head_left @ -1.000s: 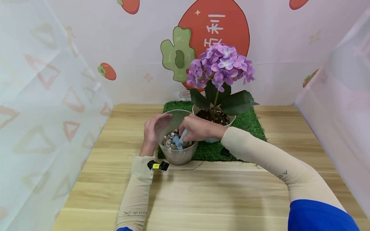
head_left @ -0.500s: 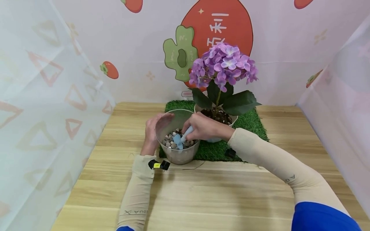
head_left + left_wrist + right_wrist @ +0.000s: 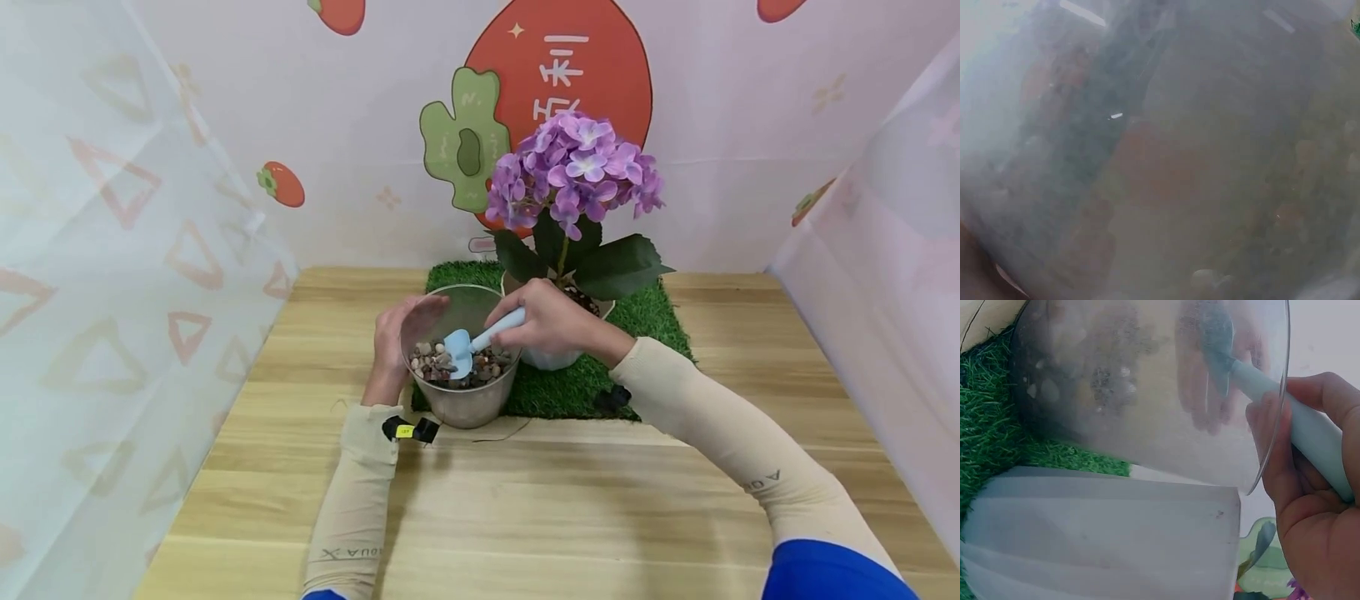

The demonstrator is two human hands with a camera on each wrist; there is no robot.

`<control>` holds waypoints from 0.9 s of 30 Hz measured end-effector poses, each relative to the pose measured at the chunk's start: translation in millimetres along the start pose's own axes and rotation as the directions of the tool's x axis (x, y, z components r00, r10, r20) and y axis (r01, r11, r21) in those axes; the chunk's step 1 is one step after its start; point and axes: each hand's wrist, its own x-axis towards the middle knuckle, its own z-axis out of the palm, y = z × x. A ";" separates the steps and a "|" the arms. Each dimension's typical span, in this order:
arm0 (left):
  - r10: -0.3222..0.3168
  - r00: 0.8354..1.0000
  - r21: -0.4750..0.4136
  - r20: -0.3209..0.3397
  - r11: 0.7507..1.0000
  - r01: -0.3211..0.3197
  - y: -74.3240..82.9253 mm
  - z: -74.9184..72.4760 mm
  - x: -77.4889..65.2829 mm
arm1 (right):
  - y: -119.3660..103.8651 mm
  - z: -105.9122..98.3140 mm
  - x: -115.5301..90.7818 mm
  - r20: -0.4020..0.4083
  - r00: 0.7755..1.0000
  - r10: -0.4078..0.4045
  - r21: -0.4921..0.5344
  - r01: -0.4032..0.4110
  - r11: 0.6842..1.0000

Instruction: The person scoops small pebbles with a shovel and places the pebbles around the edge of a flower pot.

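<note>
My right hand (image 3: pixel 555 317) grips the pale handle of a small light-blue trowel (image 3: pixel 460 353), its blade down among mixed pebbles (image 3: pixel 429 363). The pebbles fill the lower part of a clear plastic bucket (image 3: pixel 467 410) standing at the mat's front-left edge. On the bucket's left side, my left hand (image 3: pixel 390 337) rests against the outer wall, its fingers reaching toward the back. Through the clear wall, the right wrist view shows those fingers (image 3: pixel 1210 394) lying straight. The left wrist view is mostly the bucket's blurred wall (image 3: pixel 1166 169).
A purple hydrangea (image 3: pixel 577 171) grows from a white pot (image 3: pixel 551 359) just right of and behind the bucket. Both stand over a green artificial-grass mat (image 3: pixel 547 400) on a wooden table (image 3: pixel 525 508). Printed cloth (image 3: pixel 360 225) encloses the back and sides.
My right hand has moved up and right with the trowel, and more of its blade and handle shows. The pebbles have shifted. My left hand stays on the bucket.
</note>
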 end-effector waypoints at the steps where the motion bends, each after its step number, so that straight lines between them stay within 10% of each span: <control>1: -0.005 1.000 0.019 -0.002 1.000 0.005 0.2 -0.2 -0.6 | 1.3 0.5 -1.3 -0.009 1.000 -0.001 0.013 0.001 1.000; 17: 0.010 1.000 0.128 -0.028 0.992 -0.006 -2.3 -1.1 -0.2 | 13.6 -4.9 -19.7 -0.207 0.978 0.014 0.147 0.017 0.989; 27: 0.044 0.999 0.016 -0.032 0.999 -0.044 -2.4 0.5 0.0 | 12.6 -18.8 -42.1 -0.284 0.954 0.101 0.177 -0.051 0.983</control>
